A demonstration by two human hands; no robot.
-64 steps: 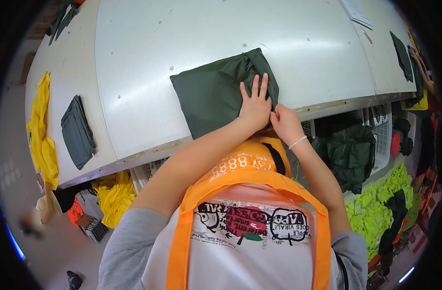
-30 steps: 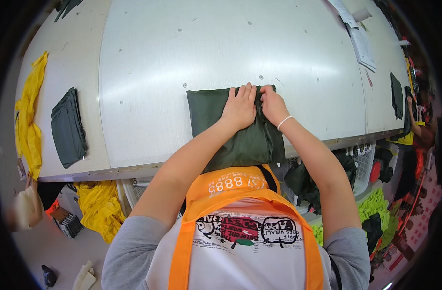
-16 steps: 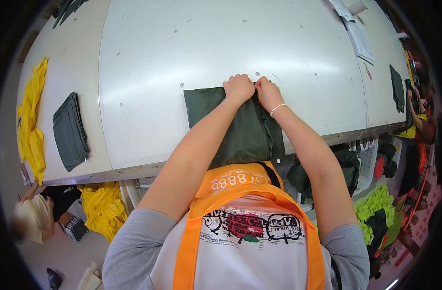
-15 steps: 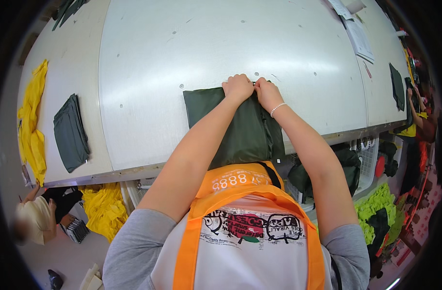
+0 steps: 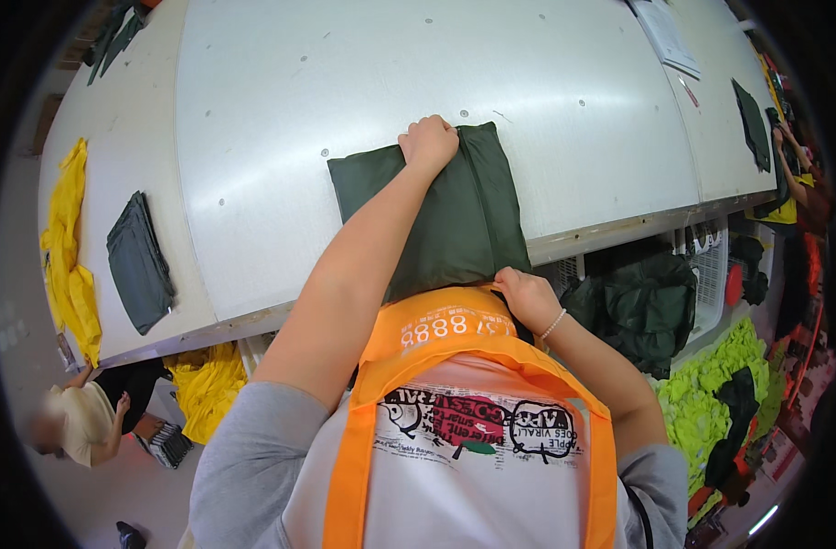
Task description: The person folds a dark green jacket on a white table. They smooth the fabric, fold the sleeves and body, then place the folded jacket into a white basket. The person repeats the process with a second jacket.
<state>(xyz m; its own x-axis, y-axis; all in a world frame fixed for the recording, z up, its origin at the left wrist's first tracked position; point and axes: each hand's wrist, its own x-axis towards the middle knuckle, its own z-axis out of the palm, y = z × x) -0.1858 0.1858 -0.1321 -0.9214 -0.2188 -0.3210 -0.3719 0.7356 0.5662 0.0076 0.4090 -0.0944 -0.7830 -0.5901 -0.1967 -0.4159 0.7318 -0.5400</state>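
So, a white tee (image 5: 427, 512) is worn here, with short grey sleeves (image 5: 258, 457) that look kinda heathered. A pretty busy print (image 5: 477, 425) is spread across the chest: black outlines and lettering, a dark red shape, a little green leaf. An orange apron (image 5: 409, 316) is layered on top, and the tee's print is framed by its wide orange straps (image 5: 345, 476). White characters (image 5: 455, 332) are stamped below the apron's upper edge, and a black strip (image 5: 522, 333) is seen near its right edge. A thin black cord (image 5: 639, 512) is tucked by the right sleeve, and a pale beaded bracelet (image 5: 553, 324) is worn on the right wrist.
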